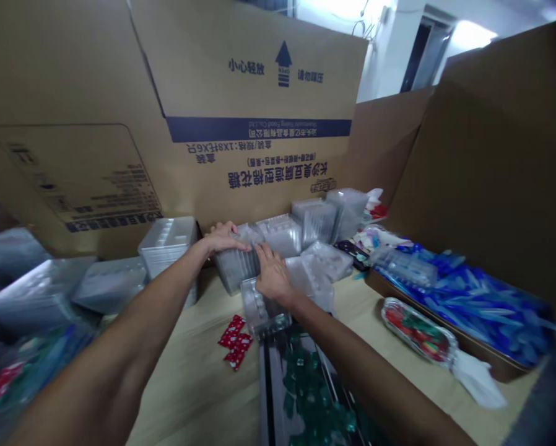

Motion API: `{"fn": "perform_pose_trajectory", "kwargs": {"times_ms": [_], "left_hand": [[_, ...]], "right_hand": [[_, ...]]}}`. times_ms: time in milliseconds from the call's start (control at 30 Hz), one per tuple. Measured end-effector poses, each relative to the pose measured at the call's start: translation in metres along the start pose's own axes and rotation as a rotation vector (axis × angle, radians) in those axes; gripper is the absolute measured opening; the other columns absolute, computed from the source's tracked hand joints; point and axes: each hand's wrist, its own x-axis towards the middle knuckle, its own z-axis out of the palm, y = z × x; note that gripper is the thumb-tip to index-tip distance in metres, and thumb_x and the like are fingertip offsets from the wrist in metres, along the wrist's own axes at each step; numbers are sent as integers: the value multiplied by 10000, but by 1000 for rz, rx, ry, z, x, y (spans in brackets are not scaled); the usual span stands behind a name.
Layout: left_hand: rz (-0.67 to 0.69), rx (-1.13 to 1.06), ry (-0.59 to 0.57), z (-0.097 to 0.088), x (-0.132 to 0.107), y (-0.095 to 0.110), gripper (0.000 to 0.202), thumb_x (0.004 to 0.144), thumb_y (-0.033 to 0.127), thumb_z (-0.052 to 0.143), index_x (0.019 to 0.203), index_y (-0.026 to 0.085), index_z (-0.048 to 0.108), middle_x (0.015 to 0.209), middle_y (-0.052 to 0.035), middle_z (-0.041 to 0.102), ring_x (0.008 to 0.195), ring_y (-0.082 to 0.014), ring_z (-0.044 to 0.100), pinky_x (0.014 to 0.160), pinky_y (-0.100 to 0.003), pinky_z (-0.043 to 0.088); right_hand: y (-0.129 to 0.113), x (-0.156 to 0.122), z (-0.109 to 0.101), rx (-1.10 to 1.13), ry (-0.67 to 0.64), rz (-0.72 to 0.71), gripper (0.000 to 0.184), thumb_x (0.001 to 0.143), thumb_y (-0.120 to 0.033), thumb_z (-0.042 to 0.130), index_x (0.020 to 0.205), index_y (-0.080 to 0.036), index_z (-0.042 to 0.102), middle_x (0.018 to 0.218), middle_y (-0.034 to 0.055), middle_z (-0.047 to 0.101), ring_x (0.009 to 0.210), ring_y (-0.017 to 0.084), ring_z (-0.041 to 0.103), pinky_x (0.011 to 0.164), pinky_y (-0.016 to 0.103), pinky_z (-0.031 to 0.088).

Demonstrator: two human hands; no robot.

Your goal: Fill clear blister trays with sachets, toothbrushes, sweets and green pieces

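My left hand (pixel 223 238) lies on top of a stack of clear plastic trays (pixel 238 266) at the back of the table, fingers curled over its upper edge. Beside it, my right hand (pixel 270 274) presses on the same stack's right end, fingers bent down onto it. A smaller clear tray (pixel 262 313) stands just below my right wrist. More clear trays (pixel 315 223) are piled to the right of the stack. Two red packets (pixel 235 341) lie on the tan tabletop in front of my hands.
Tall cardboard sheets (pixel 259 124) wall in the table at the back and right. A tray stack (pixel 169 244) stands on the left. Green packets (pixel 310 390) fill a dark tray near me. A box of blue pieces (pixel 482 310) and a clear dish of red items (pixel 417 334) sit on the right.
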Motion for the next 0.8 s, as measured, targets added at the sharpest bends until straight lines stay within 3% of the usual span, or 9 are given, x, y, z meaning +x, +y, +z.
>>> {"fn": "perform_pose_trajectory", "kwargs": {"times_ms": [500,667,800], "left_hand": [[-63,8,70,8,-6,-3,791,550,692,795,1176,263,574,1348,-112,529,1277,-351,480,1018,-430,406],[-18,89,-74,-6,0,4,857,511,680,807,1213,235,601,1327,-130,593,1233,-364,538,931,-379,473],[55,138,-170,-16,6,11,704,522,592,822,1092,208,666,1147,-103,701,1086,-331,622,867,-351,486]], "right_hand": [[13,9,-4,24,-15,-83,825,734,-130,543,1537,-121,352,1603,148,350,1377,326,409,1102,451,376],[20,8,-7,-35,-54,-112,872,725,-123,550,1561,-131,303,1615,154,318,1379,337,390,1095,472,374],[25,8,-5,-66,-54,-138,875,724,-114,538,1565,-131,296,1615,157,319,1374,355,385,1085,505,377]]}}
